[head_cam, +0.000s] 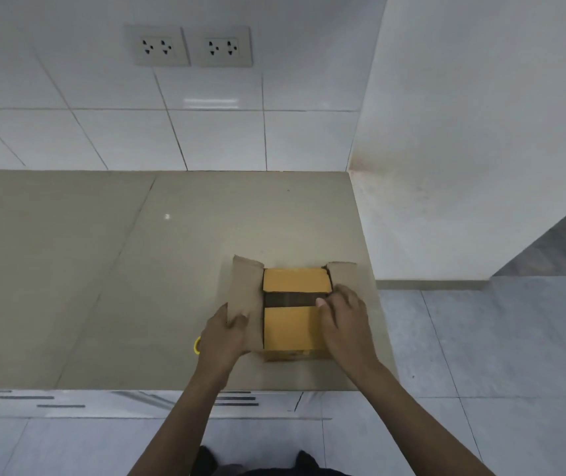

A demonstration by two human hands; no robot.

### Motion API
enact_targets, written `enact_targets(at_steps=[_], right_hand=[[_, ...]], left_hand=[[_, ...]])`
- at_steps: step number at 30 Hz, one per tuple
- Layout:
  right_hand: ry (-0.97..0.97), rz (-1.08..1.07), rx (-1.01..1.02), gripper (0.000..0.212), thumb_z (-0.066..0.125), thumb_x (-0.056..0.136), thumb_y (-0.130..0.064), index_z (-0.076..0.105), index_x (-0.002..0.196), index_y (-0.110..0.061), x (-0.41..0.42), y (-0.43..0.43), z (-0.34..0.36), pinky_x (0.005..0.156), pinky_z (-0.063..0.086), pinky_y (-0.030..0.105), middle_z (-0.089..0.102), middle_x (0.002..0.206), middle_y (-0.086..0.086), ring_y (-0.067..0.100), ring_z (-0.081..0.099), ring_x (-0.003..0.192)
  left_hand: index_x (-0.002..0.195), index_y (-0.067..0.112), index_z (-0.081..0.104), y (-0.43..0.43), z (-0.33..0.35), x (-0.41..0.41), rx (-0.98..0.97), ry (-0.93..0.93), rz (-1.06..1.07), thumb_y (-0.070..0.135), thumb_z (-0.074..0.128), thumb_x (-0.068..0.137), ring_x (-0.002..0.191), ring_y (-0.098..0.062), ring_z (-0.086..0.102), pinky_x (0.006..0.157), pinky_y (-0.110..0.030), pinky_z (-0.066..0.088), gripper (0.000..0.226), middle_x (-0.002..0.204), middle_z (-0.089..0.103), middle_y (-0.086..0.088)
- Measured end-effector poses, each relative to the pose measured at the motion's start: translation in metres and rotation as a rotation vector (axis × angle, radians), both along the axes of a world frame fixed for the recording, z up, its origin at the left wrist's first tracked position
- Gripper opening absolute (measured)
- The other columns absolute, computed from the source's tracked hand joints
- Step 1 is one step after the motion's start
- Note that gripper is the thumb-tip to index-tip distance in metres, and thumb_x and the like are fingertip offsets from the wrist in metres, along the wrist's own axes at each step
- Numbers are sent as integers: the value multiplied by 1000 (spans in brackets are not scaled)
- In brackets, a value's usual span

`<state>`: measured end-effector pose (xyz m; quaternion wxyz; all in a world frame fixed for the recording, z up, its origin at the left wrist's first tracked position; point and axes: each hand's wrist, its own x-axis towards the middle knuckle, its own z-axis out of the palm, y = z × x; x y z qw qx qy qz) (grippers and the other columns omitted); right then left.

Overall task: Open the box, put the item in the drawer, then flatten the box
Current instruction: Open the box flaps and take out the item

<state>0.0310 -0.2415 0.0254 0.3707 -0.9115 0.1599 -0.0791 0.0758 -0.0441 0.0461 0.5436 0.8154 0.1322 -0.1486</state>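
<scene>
A small cardboard box (293,314) stands on the beige countertop (103,269), near its front right corner. Its two outer flaps are spread to the left and right. The two yellow inner flaps lie nearly shut, with a dark gap between them. My left hand (223,334) grips the near end of the left outer flap (245,286). My right hand (343,321) rests on the right outer flap (343,274), thumb at the right end of the dark gap. The item inside is hidden. Drawer fronts (68,403) with dark handle slots show below the counter edge.
A thin yellow loop (197,345) peeks out on the counter just left of my left wrist. Tiled wall with two double sockets (192,46) rises behind. A white wall (463,166) bounds the counter on the right. Grey floor tiles (497,355) lie to the right and below.
</scene>
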Motion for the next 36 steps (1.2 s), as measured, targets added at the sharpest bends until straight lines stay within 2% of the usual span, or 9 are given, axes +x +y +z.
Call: enact_targets(at_steps=[4,8,10,12,15,19,23,31,36], right_hand=[[-102,-84,367,16,44,99,-33,59,98,-29,-4,-3,12,114,31,43,56,134,-5,13,43,131],[-112,60,506,20,52,86,-33,59,69,-25,-22,-9,6,120,20,40,46,145,-15,-3,25,141],[-127,156,498,25,50,77,-35,48,60,-16,-28,-9,4,119,19,39,42,147,-16,-3,21,143],[-134,251,443,16,48,75,-30,54,68,-17,-33,-10,1,119,18,42,35,152,-15,1,18,145],[-137,345,340,22,46,73,-23,61,90,-21,-45,-14,-9,119,17,49,26,157,-12,7,13,148],[-108,445,118,31,53,77,-23,59,107,-25,-64,-20,-26,120,16,50,24,158,-10,10,8,149],[-72,398,-72,35,41,92,-42,62,115,-25,-49,-24,-23,119,19,43,44,140,-17,-10,13,141],[-223,376,-339,49,37,93,-38,49,137,-22,39,-40,9,120,14,45,34,155,-3,15,23,145],[61,363,-370,60,52,88,-42,38,142,-18,71,-40,-7,119,9,46,36,153,5,21,18,147]], left_hand=[[147,20,31,7,-13,-4,248,-76,-89,30,60,89,126,-32,50,101,-40,44,65,145,47,-10],[151,25,16,3,-21,4,480,-266,-450,18,53,89,147,-25,18,115,-41,25,73,160,6,4],[152,25,8,-7,-12,3,478,-135,-521,45,44,94,149,-16,-1,117,-50,8,71,161,-2,10],[151,23,-8,-14,-13,4,475,15,-600,80,44,73,148,-15,-13,116,-53,1,110,159,-13,10],[145,22,-29,-17,-20,4,472,40,-723,93,54,40,144,-16,-24,120,-44,-1,152,157,-29,1],[140,32,-36,-18,-25,7,500,-30,-788,69,76,53,145,-22,-22,118,-54,13,146,155,-32,-4],[131,40,-43,-20,-36,3,544,-153,-724,57,78,59,149,-26,5,110,-62,25,142,161,-17,-3],[140,37,-33,-20,-40,2,503,-171,-658,50,79,56,146,-19,16,108,-68,19,140,161,-5,10],[139,39,-32,-22,-40,1,518,-174,-629,49,77,57,146,-20,16,108,-68,20,137,161,-3,9]])
